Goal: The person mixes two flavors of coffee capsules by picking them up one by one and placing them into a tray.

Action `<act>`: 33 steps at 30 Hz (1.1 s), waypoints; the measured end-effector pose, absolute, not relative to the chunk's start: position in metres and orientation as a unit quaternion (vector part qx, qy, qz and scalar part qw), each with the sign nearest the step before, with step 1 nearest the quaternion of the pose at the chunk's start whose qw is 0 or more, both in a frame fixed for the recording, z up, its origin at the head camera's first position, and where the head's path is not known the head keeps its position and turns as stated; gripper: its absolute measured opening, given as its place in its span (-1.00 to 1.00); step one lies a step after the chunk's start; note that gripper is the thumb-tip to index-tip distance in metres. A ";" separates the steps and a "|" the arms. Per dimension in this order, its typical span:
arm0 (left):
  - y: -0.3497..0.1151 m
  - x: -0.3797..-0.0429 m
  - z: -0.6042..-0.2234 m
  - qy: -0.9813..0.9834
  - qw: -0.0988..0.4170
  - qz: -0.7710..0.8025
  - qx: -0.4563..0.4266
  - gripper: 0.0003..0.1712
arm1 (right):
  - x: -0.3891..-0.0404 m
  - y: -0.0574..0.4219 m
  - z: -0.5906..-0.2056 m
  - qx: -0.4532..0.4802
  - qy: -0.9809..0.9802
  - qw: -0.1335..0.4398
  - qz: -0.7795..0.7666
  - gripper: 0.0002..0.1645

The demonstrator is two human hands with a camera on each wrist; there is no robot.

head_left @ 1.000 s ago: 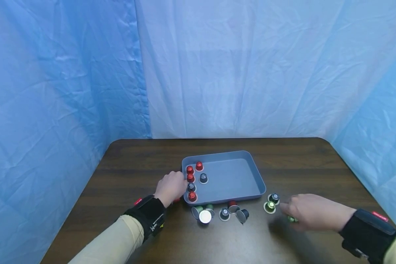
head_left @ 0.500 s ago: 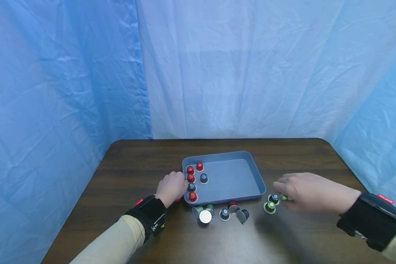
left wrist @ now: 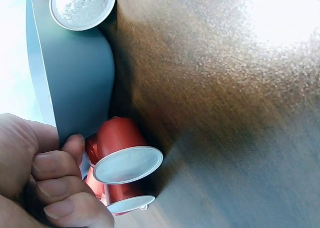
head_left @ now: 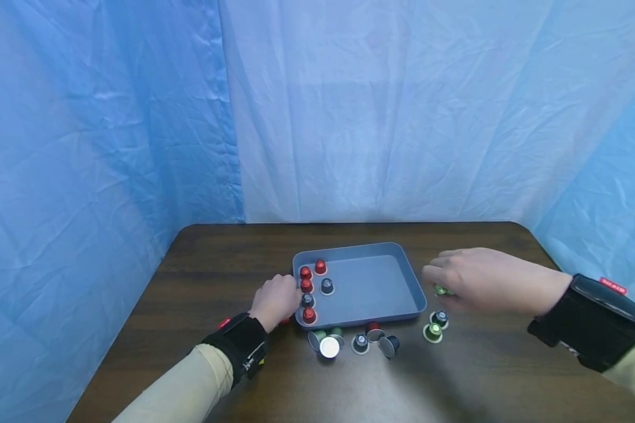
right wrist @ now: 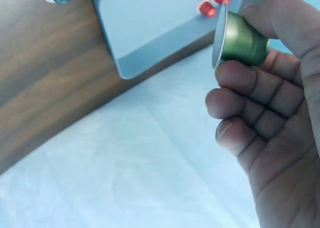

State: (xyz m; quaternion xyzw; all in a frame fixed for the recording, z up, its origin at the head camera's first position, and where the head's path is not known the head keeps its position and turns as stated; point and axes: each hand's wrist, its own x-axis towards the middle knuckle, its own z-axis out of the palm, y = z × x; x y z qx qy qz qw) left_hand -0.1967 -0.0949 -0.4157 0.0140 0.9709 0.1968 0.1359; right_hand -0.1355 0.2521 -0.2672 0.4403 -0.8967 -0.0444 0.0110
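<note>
My left hand point(head_left: 275, 298) grips the left rim of the blue-grey tray point(head_left: 373, 282). In the left wrist view, its curled fingers hold the tray's edge, right beside several red coffee capsules point(left wrist: 120, 138) lying outside the tray. Pinched between thumb and fingers of my right hand point(head_left: 478, 279) is a green coffee capsule point(right wrist: 243, 40), its silver lid facing sideways in the right wrist view. That hand is raised just beyond the tray's right side. Along the tray's left end stand several red capsules point(head_left: 320, 267) and two dark capsules point(head_left: 327, 286).
Several loose capsules lie in front of the tray, among them one with its pale lid up point(head_left: 329, 347) and a dark upright one point(head_left: 360, 343). Right of the tray, a dark capsule point(head_left: 440, 318) and a green capsule point(head_left: 433, 332) stand together. Blue cloth point(head_left: 402, 117) encloses the table.
My right hand has lifted the green capsule and carried it away from me and slightly left, past the two capsules on the right. My left hand stays at the tray's rim.
</note>
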 end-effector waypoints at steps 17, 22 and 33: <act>-0.095 -0.198 -0.419 0.971 0.134 0.200 0.010 -0.73 | -0.148 0.221 -0.246 0.458 -0.887 0.011 -0.067 -0.71; -0.095 -0.198 -0.419 0.970 0.134 0.202 0.012 -0.74 | -0.154 0.208 -0.245 0.468 -0.882 0.006 -0.062 -0.74; -0.095 -0.197 -0.417 0.969 0.132 0.207 0.010 -0.74 | -0.174 0.169 -0.256 0.459 -0.885 -0.029 -0.072 -0.81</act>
